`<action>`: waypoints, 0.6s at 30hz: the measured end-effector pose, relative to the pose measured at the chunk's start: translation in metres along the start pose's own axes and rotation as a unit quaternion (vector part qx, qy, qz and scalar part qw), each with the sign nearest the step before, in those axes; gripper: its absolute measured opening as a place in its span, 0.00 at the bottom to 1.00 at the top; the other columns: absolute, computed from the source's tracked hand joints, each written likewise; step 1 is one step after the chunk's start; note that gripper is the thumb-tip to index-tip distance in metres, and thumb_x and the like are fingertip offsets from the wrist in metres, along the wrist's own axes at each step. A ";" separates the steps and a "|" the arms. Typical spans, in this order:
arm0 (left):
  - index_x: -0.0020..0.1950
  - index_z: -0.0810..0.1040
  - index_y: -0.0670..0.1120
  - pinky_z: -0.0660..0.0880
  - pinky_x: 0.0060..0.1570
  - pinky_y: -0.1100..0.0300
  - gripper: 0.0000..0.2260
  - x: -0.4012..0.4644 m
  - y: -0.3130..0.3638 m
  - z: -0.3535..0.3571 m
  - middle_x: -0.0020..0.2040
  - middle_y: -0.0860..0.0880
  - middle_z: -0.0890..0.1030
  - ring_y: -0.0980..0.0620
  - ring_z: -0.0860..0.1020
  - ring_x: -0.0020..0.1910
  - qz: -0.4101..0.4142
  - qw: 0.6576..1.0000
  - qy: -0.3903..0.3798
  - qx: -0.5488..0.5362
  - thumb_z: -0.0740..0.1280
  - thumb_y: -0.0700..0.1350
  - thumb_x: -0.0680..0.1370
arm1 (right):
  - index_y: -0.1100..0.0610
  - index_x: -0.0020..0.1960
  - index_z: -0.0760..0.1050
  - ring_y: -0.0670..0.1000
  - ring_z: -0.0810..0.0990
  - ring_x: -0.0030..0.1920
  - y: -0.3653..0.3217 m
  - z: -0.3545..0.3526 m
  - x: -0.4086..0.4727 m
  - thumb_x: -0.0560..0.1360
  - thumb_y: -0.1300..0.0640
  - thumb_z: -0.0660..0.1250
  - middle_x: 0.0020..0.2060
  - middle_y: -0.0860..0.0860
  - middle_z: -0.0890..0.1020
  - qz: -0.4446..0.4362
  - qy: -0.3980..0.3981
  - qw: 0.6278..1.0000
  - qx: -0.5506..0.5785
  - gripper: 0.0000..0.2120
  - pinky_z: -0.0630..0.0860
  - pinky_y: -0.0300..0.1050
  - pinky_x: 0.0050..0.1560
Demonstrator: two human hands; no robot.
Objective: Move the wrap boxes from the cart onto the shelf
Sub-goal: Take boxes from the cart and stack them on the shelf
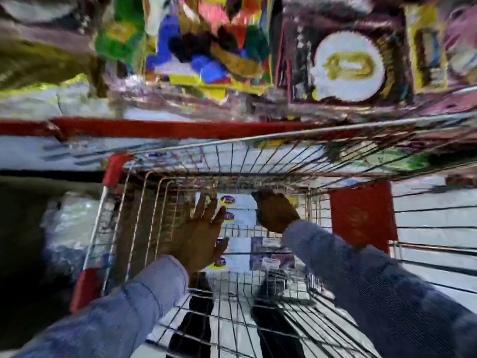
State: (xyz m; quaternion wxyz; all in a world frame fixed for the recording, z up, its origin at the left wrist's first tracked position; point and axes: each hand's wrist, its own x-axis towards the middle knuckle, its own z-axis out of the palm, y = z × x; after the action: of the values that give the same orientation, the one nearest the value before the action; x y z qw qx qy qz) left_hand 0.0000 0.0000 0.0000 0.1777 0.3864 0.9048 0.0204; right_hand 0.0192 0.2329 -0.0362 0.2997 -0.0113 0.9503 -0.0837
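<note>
Several white wrap boxes [241, 210] with purple-and-yellow oval labels lie stacked in the bottom of a wire shopping cart [232, 143] with red corner guards. My left hand [204, 228] reaches into the cart with fingers spread, its fingertips at the left ends of the boxes. My right hand [275, 210] is curled over the right end of the top boxes; whether it grips one is blurred. Both arms wear blue sleeves. The shelf [160, 129] with a red front edge runs just beyond the cart.
The shelf above holds colourful packaged goods [206, 42] and a dark box with a white round emblem [348, 65]. A red flap [361, 215] hangs on the cart's right side. More packets [271, 254] lie lower in the cart. The frame is motion-blurred.
</note>
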 end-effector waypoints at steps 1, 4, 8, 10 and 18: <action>0.67 0.77 0.41 0.75 0.56 0.30 0.31 0.007 -0.002 0.003 0.68 0.37 0.77 0.32 0.74 0.66 0.010 1.000 -0.008 0.020 0.70 0.60 0.71 | 0.60 0.76 0.58 0.63 0.68 0.70 0.003 0.006 0.012 0.78 0.56 0.61 0.72 0.62 0.69 -0.004 -0.010 1.000 -0.006 0.28 0.70 0.56 0.64; 0.62 0.79 0.41 0.77 0.55 0.36 0.27 0.026 -0.008 0.017 0.61 0.39 0.82 0.35 0.78 0.62 0.048 0.998 0.002 0.037 0.75 0.54 0.68 | 0.61 0.77 0.55 0.64 0.68 0.70 0.011 0.015 0.039 0.80 0.54 0.60 0.73 0.63 0.67 -0.017 -0.032 0.999 -0.010 0.30 0.70 0.58 0.66; 0.61 0.77 0.42 0.73 0.55 0.45 0.21 0.038 -0.006 0.033 0.54 0.42 0.83 0.38 0.79 0.54 0.086 0.995 -0.046 0.033 0.70 0.50 0.71 | 0.61 0.77 0.55 0.63 0.70 0.69 0.019 0.024 0.057 0.80 0.52 0.62 0.72 0.63 0.68 -0.058 -0.067 0.996 -0.023 0.31 0.72 0.59 0.65; 0.59 0.77 0.40 0.75 0.53 0.46 0.17 0.045 -0.004 0.037 0.51 0.41 0.82 0.38 0.79 0.51 0.100 0.992 -0.069 0.028 0.67 0.46 0.73 | 0.62 0.77 0.54 0.64 0.71 0.68 0.027 0.026 0.063 0.80 0.50 0.63 0.71 0.63 0.68 -0.082 -0.070 0.994 -0.036 0.32 0.74 0.60 0.63; 0.59 0.78 0.35 0.81 0.45 0.42 0.22 0.076 0.009 0.073 0.52 0.35 0.82 0.34 0.80 0.50 0.091 0.988 -0.106 0.070 0.72 0.30 0.64 | 0.62 0.67 0.68 0.63 0.82 0.52 0.033 0.021 0.068 0.70 0.55 0.70 0.55 0.62 0.81 -0.064 -0.024 0.998 0.000 0.28 0.79 0.50 0.46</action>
State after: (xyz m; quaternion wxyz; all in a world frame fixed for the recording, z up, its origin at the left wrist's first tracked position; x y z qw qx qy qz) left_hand -0.0177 0.0528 -0.0902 0.2428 0.4788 0.8410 -0.0676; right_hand -0.0241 0.2571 -0.0969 0.3165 -0.0745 0.9401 -0.1023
